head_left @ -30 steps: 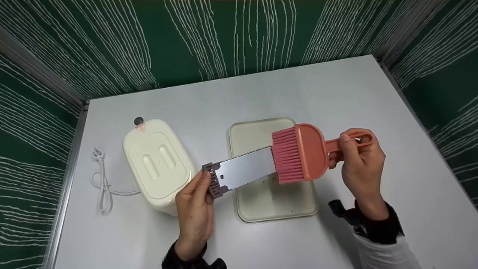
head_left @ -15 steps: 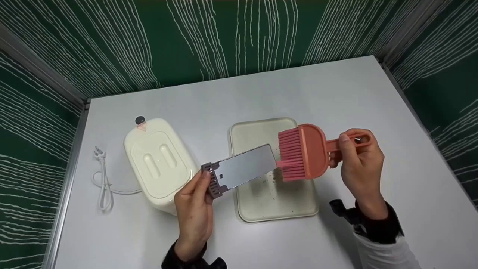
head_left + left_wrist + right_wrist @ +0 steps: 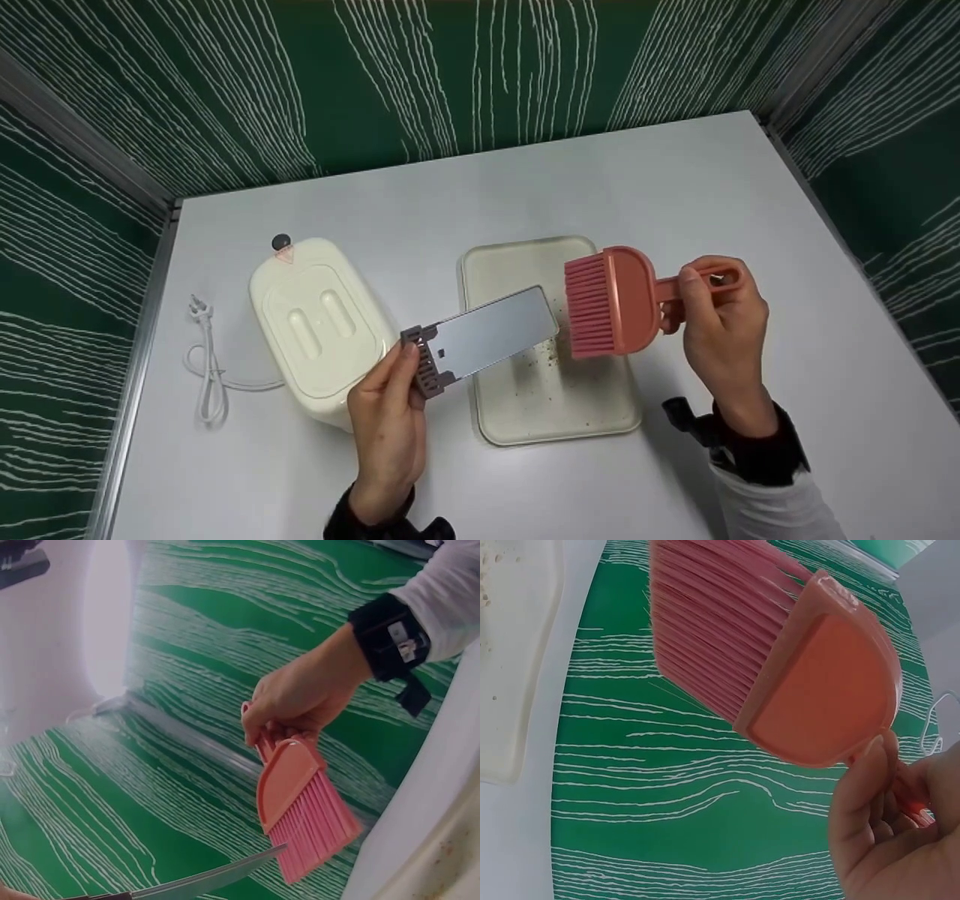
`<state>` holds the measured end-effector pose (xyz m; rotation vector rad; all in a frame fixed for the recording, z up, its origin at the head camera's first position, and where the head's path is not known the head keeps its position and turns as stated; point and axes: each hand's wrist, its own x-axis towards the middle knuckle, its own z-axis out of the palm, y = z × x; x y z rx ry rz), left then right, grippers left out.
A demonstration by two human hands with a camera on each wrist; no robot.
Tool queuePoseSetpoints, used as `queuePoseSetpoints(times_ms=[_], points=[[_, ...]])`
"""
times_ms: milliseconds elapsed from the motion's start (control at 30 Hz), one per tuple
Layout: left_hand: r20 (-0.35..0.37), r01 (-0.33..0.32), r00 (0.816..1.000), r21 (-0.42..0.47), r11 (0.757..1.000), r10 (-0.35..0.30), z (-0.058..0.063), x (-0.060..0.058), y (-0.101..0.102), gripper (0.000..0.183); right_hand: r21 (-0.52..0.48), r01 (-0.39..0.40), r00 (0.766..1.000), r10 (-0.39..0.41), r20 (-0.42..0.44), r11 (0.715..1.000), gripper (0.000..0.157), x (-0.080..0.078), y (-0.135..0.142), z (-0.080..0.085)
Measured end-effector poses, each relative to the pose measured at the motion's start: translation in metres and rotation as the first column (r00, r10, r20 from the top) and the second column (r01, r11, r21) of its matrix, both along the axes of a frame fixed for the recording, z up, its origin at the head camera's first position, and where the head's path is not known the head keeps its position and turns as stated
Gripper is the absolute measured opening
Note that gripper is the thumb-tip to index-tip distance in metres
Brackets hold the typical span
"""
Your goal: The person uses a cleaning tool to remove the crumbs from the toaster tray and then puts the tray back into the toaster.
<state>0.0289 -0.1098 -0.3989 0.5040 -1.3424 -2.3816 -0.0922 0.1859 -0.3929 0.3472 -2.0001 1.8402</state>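
Observation:
My left hand (image 3: 390,431) pinches the slotted grey end of a flat, shiny metal crumb tray (image 3: 495,334), which slants up to the right above a cream tray (image 3: 559,416). Dark crumbs (image 3: 551,352) are scattered on the cream tray beneath its far end. By the handle, my right hand (image 3: 726,330) grips a coral brush (image 3: 631,300) with pink bristles. In the head view the bristles point left, a small gap from the crumb tray's tip. The right wrist view shows the brush (image 3: 825,690) close up, thumb (image 3: 870,765) against the base of its handle.
A cream toaster (image 3: 322,322) with a covered top and a grey knob (image 3: 281,241) stands left of the cream tray. Its white cord and plug (image 3: 206,360) lie coiled at the table's left. Green patterned panels (image 3: 525,75) border the table (image 3: 675,180).
My right hand has drawn the brush back from the crumb tray, so the bristles, bent against its tip before, now stand apart from it. The crumb tray has shifted slightly; more crumbs show below.

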Motion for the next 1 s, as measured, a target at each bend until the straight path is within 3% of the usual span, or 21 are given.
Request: queuePoseSetpoints(times_ms=[167,400,667,1000], points=[[-0.007,-0.01,1.0,0.004,1.0,0.01,-0.002,0.0,0.0,0.032,0.082,0.042,0.999,-0.04,-0.021,0.996,0.011,-0.001,-0.001,0.0],[0.005,-0.029,1.0,0.027,0.999,0.028,-0.003,-0.001,-0.001,0.026,0.055,0.041,0.999,-0.039,-0.032,0.998,0.009,0.0,-0.002,0.001],[0.017,0.003,1.0,-0.008,1.0,-0.003,-0.004,-0.002,0.001,0.025,0.086,0.048,0.996,-0.041,-0.081,0.995,0.013,0.001,-0.002,0.002],[0.04,0.022,0.999,0.005,1.0,-0.022,-0.009,-0.004,0.004,0.024,0.035,0.108,0.984,-0.101,-0.148,0.994,0.019,0.003,0.013,0.0]])
